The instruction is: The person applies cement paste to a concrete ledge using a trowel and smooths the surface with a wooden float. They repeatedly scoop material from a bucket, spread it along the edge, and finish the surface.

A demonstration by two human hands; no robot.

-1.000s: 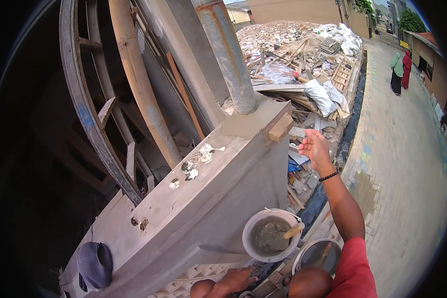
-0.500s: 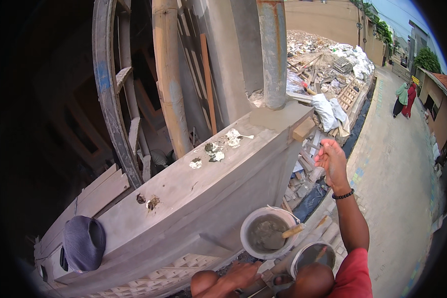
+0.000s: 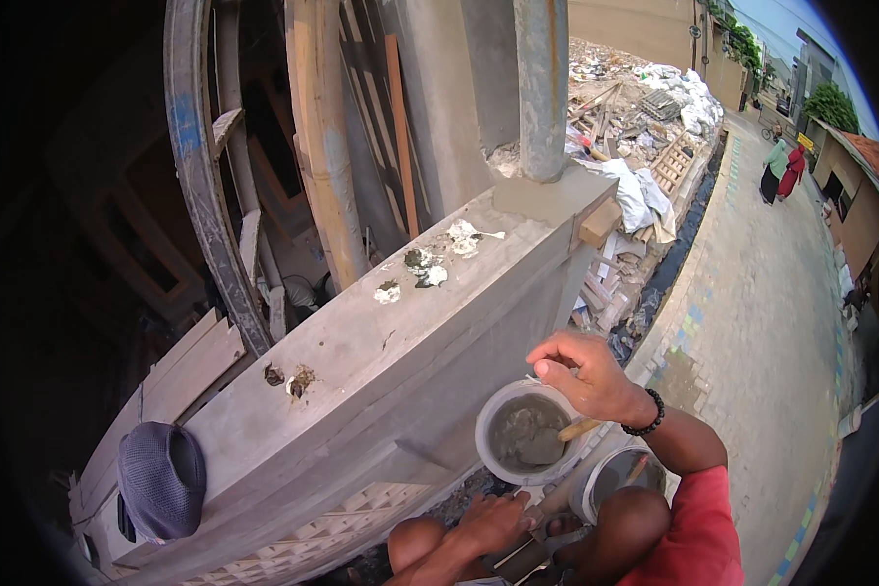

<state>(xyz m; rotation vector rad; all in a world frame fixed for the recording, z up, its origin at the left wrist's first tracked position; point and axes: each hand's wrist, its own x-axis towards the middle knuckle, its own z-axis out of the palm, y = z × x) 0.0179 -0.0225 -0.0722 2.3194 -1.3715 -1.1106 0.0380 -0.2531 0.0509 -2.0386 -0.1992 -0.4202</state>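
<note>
My right hand (image 3: pixel 591 379) is raised over the far right rim of a pale bucket (image 3: pixel 488 457). Its fingers bend forward, the thumb stands a little apart from them, and nothing shows in it. Wet grey mortar (image 3: pixel 525 430) fills the bucket, and a trowel with a wooden handle (image 3: pixel 578 428) rests in it. Low beside my knee, my left hand (image 3: pixel 493 523) has its fingers curled; what they hold, if anything, is hidden. To the right of the first bucket stands a second bucket (image 3: pixel 584 493), partly covered by my other knee, with a stick-like handle in it.
A plastered wall ledge (image 3: pixel 352 342) runs diagonally, bearing white and dark lumps (image 3: pixel 425 266) and a grey knitted cap (image 3: pixel 161 479). A metal pipe (image 3: pixel 544 98) rises at its far end. Rubble (image 3: pixel 645 127) lies beyond. Two people (image 3: pixel 781 174) walk on the paved lane (image 3: pixel 752 322).
My right hand has come down and left, from beside the rubble to over the mortar bucket. My left hand stays low by my knee. The two people have moved slightly in the picture.
</note>
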